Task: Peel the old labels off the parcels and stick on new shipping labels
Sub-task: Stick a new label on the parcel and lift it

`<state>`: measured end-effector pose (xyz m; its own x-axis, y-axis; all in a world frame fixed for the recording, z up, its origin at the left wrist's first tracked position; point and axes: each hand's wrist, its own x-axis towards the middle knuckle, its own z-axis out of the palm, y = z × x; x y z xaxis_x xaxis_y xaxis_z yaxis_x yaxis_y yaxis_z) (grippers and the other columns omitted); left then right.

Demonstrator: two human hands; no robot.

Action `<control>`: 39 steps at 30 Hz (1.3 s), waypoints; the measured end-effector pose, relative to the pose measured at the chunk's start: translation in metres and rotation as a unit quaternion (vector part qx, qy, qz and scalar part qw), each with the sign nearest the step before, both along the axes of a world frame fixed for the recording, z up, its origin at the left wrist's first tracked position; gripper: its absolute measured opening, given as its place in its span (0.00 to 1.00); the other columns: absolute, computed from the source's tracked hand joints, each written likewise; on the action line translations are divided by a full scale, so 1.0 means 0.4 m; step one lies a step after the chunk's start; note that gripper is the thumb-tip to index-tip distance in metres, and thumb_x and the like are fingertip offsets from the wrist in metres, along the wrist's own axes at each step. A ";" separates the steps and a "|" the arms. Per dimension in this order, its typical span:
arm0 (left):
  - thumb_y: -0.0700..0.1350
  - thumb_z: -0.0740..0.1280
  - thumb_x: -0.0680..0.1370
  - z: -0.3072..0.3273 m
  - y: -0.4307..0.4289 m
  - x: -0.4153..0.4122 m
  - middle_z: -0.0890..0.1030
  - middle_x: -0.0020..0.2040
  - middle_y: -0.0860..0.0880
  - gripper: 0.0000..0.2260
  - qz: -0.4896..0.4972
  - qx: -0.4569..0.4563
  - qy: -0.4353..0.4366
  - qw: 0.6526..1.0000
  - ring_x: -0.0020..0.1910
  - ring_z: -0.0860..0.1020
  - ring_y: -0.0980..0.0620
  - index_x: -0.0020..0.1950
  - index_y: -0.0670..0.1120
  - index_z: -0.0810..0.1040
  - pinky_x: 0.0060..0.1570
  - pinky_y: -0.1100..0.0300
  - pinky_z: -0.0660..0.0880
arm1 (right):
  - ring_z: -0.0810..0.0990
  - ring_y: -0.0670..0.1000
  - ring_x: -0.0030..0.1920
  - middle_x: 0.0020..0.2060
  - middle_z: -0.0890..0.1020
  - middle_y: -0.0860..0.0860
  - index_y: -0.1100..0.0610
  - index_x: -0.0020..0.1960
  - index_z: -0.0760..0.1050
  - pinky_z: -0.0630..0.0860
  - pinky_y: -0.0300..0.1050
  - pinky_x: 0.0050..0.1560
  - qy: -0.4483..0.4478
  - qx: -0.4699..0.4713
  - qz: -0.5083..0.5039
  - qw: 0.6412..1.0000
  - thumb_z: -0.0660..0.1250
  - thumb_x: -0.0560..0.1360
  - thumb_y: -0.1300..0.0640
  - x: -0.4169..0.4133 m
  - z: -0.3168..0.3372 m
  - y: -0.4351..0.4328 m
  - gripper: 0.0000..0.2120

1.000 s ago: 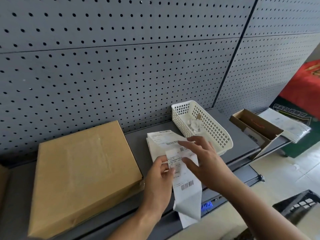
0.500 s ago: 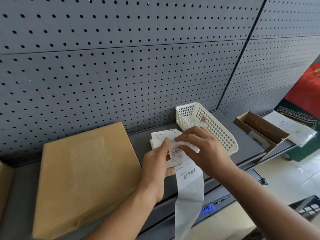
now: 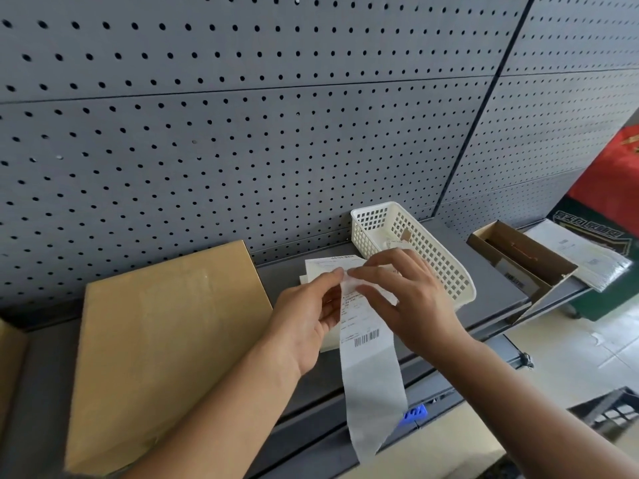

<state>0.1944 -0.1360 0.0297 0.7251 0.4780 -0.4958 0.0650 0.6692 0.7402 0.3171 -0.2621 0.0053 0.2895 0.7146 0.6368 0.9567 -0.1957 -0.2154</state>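
label (image 3: 366, 337) hangs over the shelf (image 3: 491, 271) edge, its top pinched by left hand (image 3: 304, 326) and right hand (image 3: 411, 302), likely parting backing; parcel (image 3: 166, 340) at left looks stripped, new one not yet stuck.

A long label strip (image 3: 370, 361) is pinched at its top edge between the left hand (image 3: 307, 326) and the right hand (image 3: 415, 299), the fingertips close together. A barcode is printed partway down it, and the blank lower part hangs past the front edge of the grey shelf (image 3: 494, 278). Behind the hands a small pile of labels (image 3: 328, 266) is laid flat, just beside a white basket (image 3: 435, 261) holding scraps. A flat brown parcel (image 3: 166, 340) lies to the left. An open carton (image 3: 525, 257) and a white mailer (image 3: 581, 254) are set at the far right, before a pegboard (image 3: 242, 150).
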 end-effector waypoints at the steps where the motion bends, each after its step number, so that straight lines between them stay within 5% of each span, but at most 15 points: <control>1: 0.43 0.71 0.78 -0.002 0.000 0.000 0.85 0.42 0.43 0.07 -0.001 0.009 0.003 1.000 0.40 0.84 0.50 0.50 0.39 0.84 0.50 0.55 0.79 | 0.77 0.52 0.53 0.51 0.79 0.49 0.50 0.58 0.82 0.75 0.50 0.51 -0.001 0.003 0.003 1.000 0.69 0.79 0.52 -0.005 0.002 0.003 0.09; 15: 0.47 0.71 0.78 -0.003 -0.001 0.005 0.86 0.46 0.42 0.10 -0.011 0.074 0.051 0.996 0.48 0.85 0.45 0.51 0.40 0.84 0.55 0.51 0.80 | 0.77 0.50 0.49 0.49 0.78 0.48 0.54 0.51 0.82 0.75 0.47 0.50 0.052 0.002 0.027 0.998 0.70 0.78 0.56 -0.023 0.018 0.014 0.03; 22: 0.46 0.68 0.81 -0.006 0.018 0.017 0.86 0.47 0.41 0.10 -0.011 0.086 0.065 0.994 0.44 0.85 0.45 0.54 0.40 0.83 0.49 0.51 0.83 | 0.79 0.48 0.56 0.51 0.80 0.46 0.56 0.50 0.77 0.77 0.49 0.54 0.135 -0.007 0.057 0.989 0.67 0.78 0.59 -0.027 0.040 -0.016 0.02; 27: 0.45 0.62 0.84 -0.001 0.022 0.014 0.86 0.46 0.41 0.10 -0.058 0.082 0.057 0.993 0.41 0.84 0.46 0.59 0.42 0.80 0.42 0.53 0.81 | 0.81 0.51 0.52 0.50 0.81 0.46 0.57 0.53 0.78 0.79 0.52 0.46 0.144 0.021 0.066 0.987 0.64 0.80 0.56 -0.022 0.058 -0.049 0.06; 30: 0.44 0.59 0.85 0.004 0.009 0.017 0.86 0.47 0.40 0.12 -0.072 0.078 0.042 0.993 0.42 0.84 0.44 0.60 0.41 0.79 0.41 0.52 0.81 | 0.80 0.48 0.57 0.54 0.81 0.44 0.52 0.59 0.77 0.78 0.48 0.56 0.150 0.006 0.060 0.987 0.67 0.79 0.57 -0.023 0.058 -0.052 0.09; 33: 0.44 0.58 0.85 0.002 -0.001 0.021 0.86 0.45 0.41 0.12 -0.074 0.098 0.029 0.992 0.43 0.84 0.44 0.60 0.39 0.77 0.46 0.50 0.81 | 0.75 0.41 0.64 0.61 0.79 0.42 0.49 0.72 0.68 0.69 0.34 0.66 0.179 -0.013 0.046 0.983 0.70 0.77 0.61 -0.030 0.062 -0.049 0.26; 39: 0.44 0.59 0.85 0.003 0.002 0.025 0.86 0.46 0.41 0.11 -0.073 0.132 0.023 0.988 0.43 0.85 0.45 0.61 0.38 0.75 0.46 0.50 0.82 | 0.70 0.37 0.66 0.65 0.73 0.39 0.47 0.69 0.72 0.69 0.38 0.66 0.263 -0.102 -0.009 0.959 0.67 0.76 0.41 0.022 0.083 -0.050 0.24</control>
